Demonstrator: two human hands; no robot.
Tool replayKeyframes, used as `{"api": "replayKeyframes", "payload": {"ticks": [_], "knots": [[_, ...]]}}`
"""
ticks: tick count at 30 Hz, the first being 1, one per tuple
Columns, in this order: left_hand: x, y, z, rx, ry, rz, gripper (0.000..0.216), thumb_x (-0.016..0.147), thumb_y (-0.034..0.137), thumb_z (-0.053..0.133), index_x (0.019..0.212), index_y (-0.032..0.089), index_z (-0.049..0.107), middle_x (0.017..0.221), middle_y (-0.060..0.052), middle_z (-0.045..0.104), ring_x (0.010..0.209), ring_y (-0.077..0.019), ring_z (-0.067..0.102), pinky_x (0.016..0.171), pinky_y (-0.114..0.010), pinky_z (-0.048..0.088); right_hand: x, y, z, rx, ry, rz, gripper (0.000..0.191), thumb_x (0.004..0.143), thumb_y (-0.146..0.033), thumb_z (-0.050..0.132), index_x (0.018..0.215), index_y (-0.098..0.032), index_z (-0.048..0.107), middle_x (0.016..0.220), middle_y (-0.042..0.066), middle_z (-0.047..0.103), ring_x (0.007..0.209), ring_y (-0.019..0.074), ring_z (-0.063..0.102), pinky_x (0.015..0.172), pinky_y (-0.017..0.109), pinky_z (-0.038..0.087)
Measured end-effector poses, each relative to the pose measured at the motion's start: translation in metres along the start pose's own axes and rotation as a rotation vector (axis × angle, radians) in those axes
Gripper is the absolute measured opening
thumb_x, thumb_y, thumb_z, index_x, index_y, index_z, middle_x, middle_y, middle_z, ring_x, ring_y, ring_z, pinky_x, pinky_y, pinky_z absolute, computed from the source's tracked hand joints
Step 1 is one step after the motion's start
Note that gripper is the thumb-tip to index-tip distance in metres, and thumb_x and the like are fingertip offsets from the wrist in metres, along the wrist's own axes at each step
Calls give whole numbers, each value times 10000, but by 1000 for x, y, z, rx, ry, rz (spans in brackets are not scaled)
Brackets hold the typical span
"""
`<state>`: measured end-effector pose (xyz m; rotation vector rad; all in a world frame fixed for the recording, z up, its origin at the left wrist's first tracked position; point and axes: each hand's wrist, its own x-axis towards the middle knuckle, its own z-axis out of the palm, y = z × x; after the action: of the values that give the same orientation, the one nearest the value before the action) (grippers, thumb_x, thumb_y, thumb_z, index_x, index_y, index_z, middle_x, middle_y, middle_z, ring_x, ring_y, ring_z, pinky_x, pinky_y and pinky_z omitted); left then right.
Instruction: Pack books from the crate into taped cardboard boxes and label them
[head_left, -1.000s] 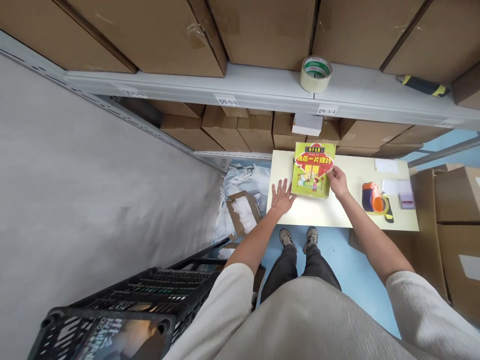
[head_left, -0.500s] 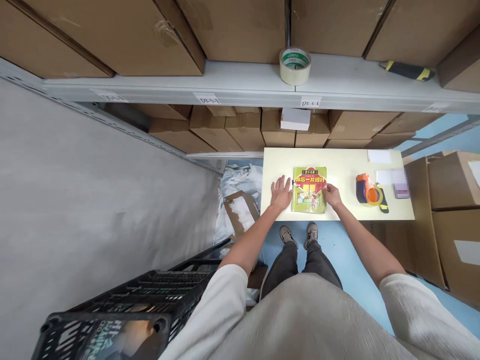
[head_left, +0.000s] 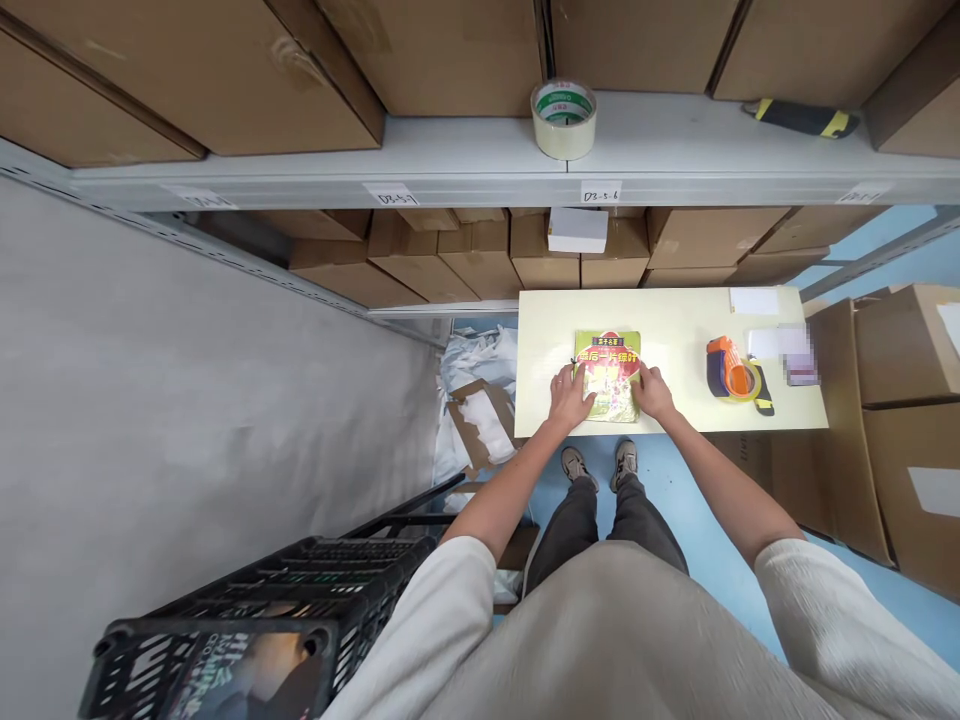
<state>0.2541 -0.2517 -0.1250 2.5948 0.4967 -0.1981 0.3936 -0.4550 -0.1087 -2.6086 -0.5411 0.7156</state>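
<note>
A green picture book (head_left: pixel 609 372) with a red and yellow title panel lies flat on the cream table (head_left: pixel 675 350), front cover up. My left hand (head_left: pixel 571 398) rests at the book's lower left, fingers stretched out and partly over the cover. At the right edge, my right hand (head_left: pixel 653 392) pinches the book between thumb and fingers. A small dark thing shows at the book's left edge, too small to name.
An orange tape dispenser (head_left: pixel 726 368) and a utility knife (head_left: pixel 763 390) lie on the table's right. Above are a tape roll (head_left: pixel 564 140) and another knife (head_left: pixel 802 118) on a shelf (head_left: pixel 465 140). A black crate (head_left: pixel 300 590) stands lower left; cartons (head_left: pixel 907 420) are stacked right.
My left hand has moved from beside the book onto its lower left cover. My right hand has slid slightly down along the right edge. The whole view has shifted a little.
</note>
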Motion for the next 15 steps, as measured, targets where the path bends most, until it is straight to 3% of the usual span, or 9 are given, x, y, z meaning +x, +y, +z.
{"api": "replayKeyframes", "payload": {"ticks": [3,6,10,15], "knots": [[0,1,-6,1,-26,-17,822,981,458,632,1709,189,361,1676,-211,455,1605,-387,381,1330,-546,303,0,2,-1,65,-4,32,588,1007,-327,538,1584,-222,499,1276,144,594,1025,296,656,881,404,563],[0,4,-11,5,-55,-22,850,965,475,660,1709,183,371,1654,-216,455,1607,-381,363,1337,-529,284,1,9,-4,153,99,109,569,980,-322,541,1533,-193,511,1305,154,595,1074,300,644,911,414,559],[1,8,-12,12,-76,-40,890,936,510,707,1714,215,389,1640,-206,457,1608,-384,347,1347,-553,241,1,21,-10,203,250,253,550,930,-335,578,1451,-169,521,1335,178,585,1215,335,609,1007,442,531],[1,13,-10,19,-98,-61,875,938,555,720,1706,257,425,1656,-203,445,1624,-419,302,1352,-632,185,6,28,-14,203,262,392,454,855,-367,683,1269,-208,587,1348,188,570,1264,369,589,1048,472,502]]}}
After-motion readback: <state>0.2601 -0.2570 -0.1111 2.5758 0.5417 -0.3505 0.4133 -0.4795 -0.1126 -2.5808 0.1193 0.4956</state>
